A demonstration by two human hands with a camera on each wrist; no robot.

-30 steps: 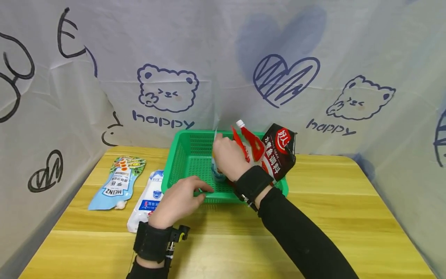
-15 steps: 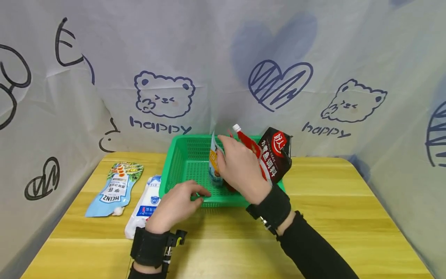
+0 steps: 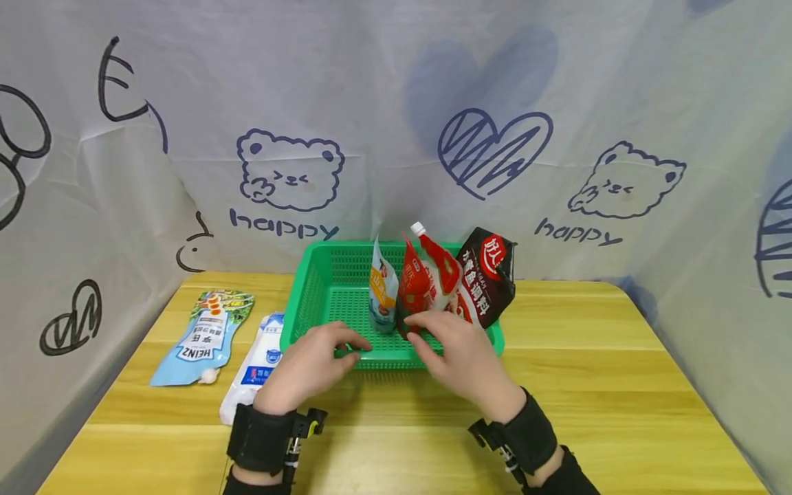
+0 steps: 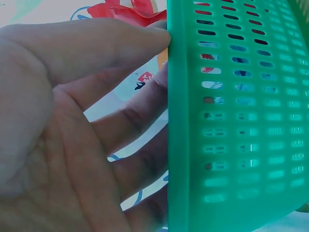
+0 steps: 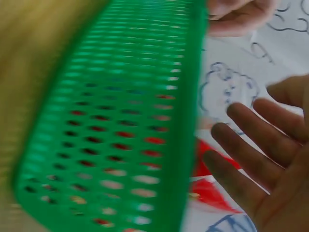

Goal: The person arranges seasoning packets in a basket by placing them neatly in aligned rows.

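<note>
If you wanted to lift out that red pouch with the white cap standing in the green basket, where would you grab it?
Probably by the neck just under the white cap, coming from above. The red pouch stands upright, wedged between a second red pouch and the dark packet, so its sides are blocked while its top pokes clear above the green basket.

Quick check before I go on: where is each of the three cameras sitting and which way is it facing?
Head: looks forward and down at the green basket; left hand and right hand show.
Left wrist: at the basket's wall, fingers curled on its rim.
Right wrist: beside the basket; open fingers show.
All share the basket.
</note>
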